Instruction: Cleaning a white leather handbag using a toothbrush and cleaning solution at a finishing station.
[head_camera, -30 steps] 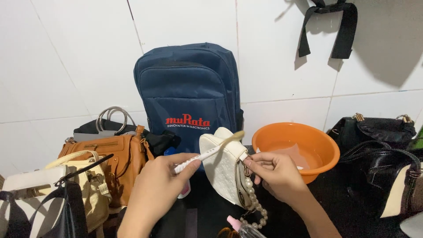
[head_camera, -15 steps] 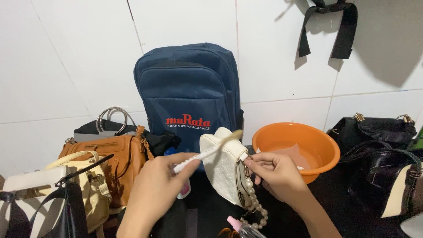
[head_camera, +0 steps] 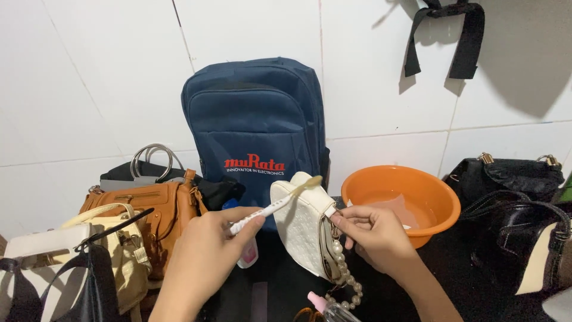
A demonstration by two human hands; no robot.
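I clamped left hand [head_camera: 205, 253] fingers on the white toothbrush [head_camera: 275, 204], bristles at one o'clock, right hand [head_camera: 372, 235] fingers pinching the cream quilted purse [head_camera: 301, 229] steady.

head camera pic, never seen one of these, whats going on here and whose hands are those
This view comes from a camera worn on a person's head, looking down, so both bare hands belong to that person. The left hand holds a white toothbrush, whose bristles rest on the top edge of a small white purse. The right hand steadies that purse at its side; a pearl bead strap hangs from it. On the dark surface behind stand a navy backpack against the tiled wall and an orange basin with a little water. A tan handbag and a cream bag sit to the left, black bags to the right.
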